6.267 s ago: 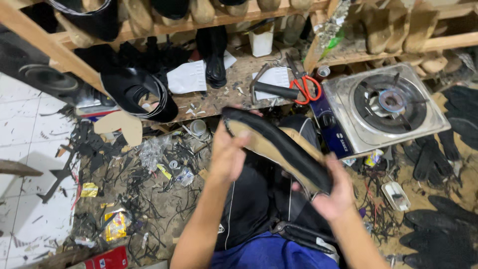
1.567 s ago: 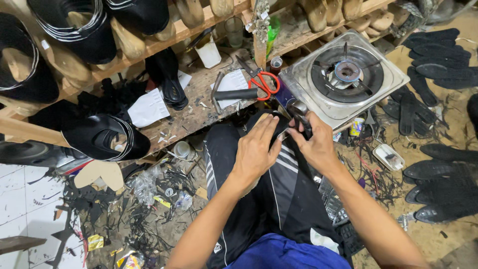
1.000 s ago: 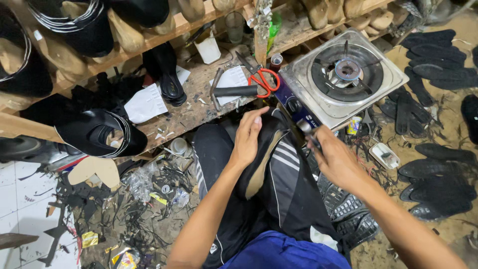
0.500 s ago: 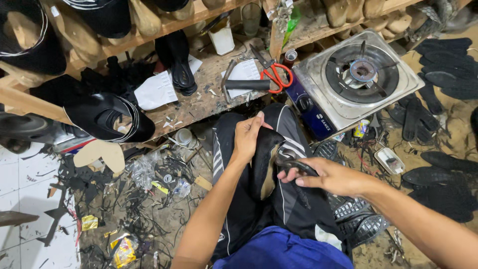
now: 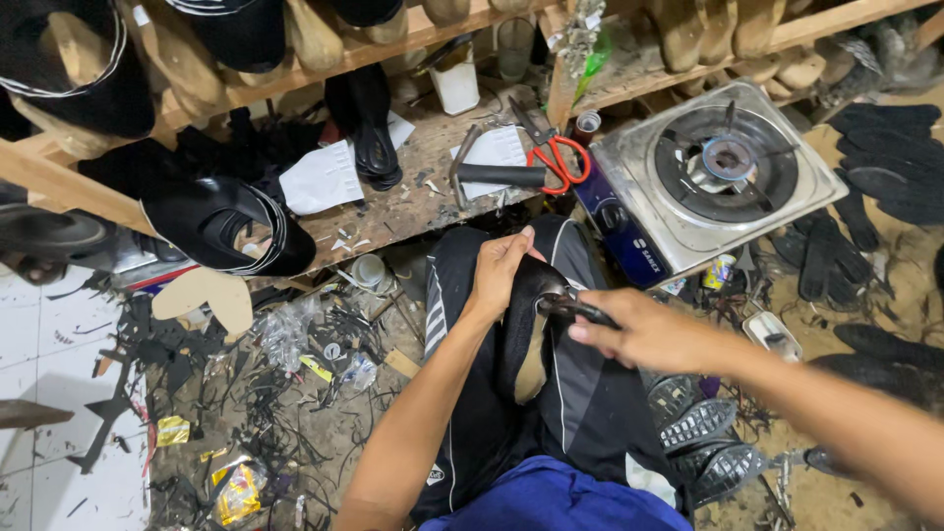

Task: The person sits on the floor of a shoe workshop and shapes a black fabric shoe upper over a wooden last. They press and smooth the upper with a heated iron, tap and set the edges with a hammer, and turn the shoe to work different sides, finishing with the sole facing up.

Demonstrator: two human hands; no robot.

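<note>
A black shoe on a tan last (image 5: 528,334) rests on my lap, sole side up and toe toward me. My left hand (image 5: 500,270) grips its far end. My right hand (image 5: 639,332) is closed on a dark pincer-like hand tool (image 5: 572,308) whose tip touches the shoe's upper edge. My legs in black trousers with white stripes (image 5: 580,413) lie beneath.
A single-burner gas stove (image 5: 723,167) stands at upper right. Red-handled scissors (image 5: 553,157) and a black-handled tool (image 5: 497,175) lie on the low wooden bench (image 5: 393,211). Shoes and lasts fill the shelf (image 5: 246,88). Black soles (image 5: 885,177) lie right; scraps litter the floor (image 5: 246,393).
The long black strip I held up earlier is gone. My right hand has picked up the tool and brought it to the shoe; my left hand keeps holding the shoe on my lap.
</note>
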